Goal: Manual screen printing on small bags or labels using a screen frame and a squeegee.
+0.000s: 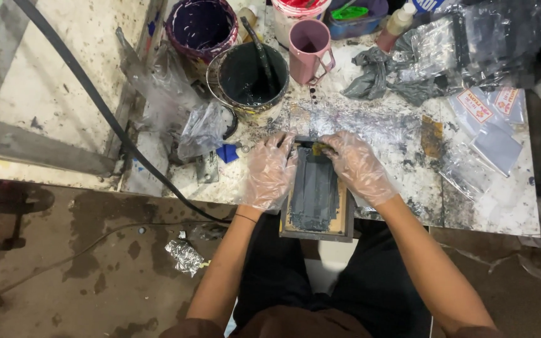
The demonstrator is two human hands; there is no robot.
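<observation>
A small wooden-framed tray (346, 216) filled with dark grey paint lies at the near edge of a stained worktable (502, 206). My left hand (269, 170), in a clear plastic glove, rests flat on the tray's left edge. My right hand (357, 165), also gloved, pinches a small yellow-green piece (316, 149) at the tray's far end. Both hands touch the frame.
Behind the tray stand a can of dark paint (247, 81) with a stick in it, a purple bucket (201, 25), a pink mug (309, 49) and a bottle (396, 26). Crumpled grey rags (377, 78) and plastic bags (483, 44) lie right. A black cable (95, 100) crosses left.
</observation>
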